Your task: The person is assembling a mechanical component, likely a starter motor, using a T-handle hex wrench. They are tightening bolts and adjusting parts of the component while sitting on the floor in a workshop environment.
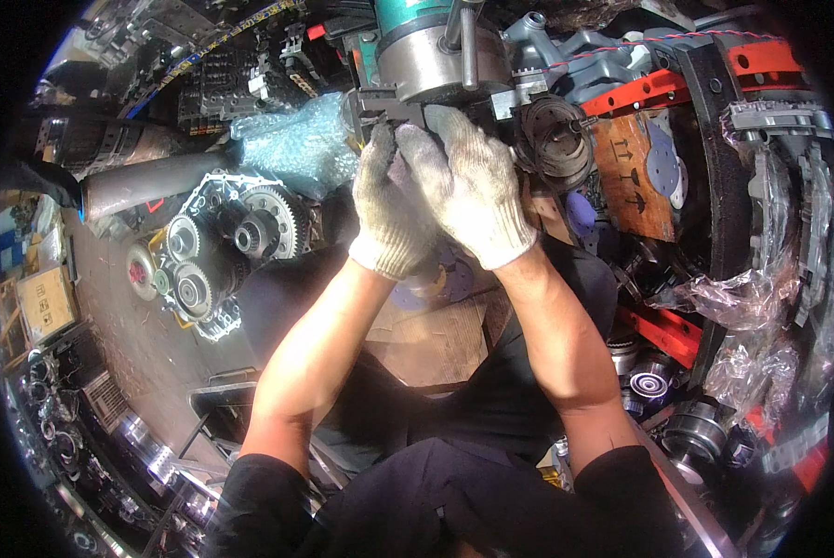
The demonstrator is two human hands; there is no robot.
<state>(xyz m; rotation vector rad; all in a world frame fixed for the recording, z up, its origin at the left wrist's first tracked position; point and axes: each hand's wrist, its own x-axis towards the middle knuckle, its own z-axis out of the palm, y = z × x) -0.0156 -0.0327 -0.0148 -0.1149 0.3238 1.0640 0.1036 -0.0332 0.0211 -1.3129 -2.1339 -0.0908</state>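
Up at the far edge of the cluttered tabletop, both gloved hands meet on a dark metal fitting (384, 110) beneath the round steel machine body (440, 63). The left hand (387, 209) has its fingers curled around the fitting's underside; the right hand (468, 181) lies over it, fingers pressed down, though what it grips is hidden. Holding the part steady likely calls for firm, even pressure from both sides. A gear assembly (226, 246) sits well apart at the left, beside bubble wrap (291, 139).
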